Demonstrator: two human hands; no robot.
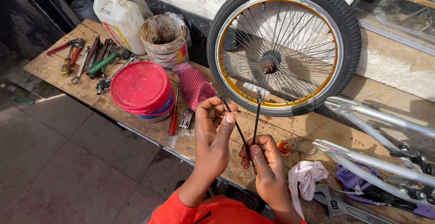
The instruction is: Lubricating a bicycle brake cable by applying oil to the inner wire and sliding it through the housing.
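My left hand pinches a thin dark spoke that slants up to the left. My right hand grips a second dark spoke, standing nearly upright. The two spokes cross low down between my hands. Both are held over a worn wooden workbench. Just beyond them a bicycle wheel with a black tyre, gold-lined rim and rusty hub leans upright against the wall.
A red-lidded bucket, a striped red cloth, a dirty tub and a white jerrycan stand left. Hand tools lie far left. A silver bike frame, white rag and wrench lie right.
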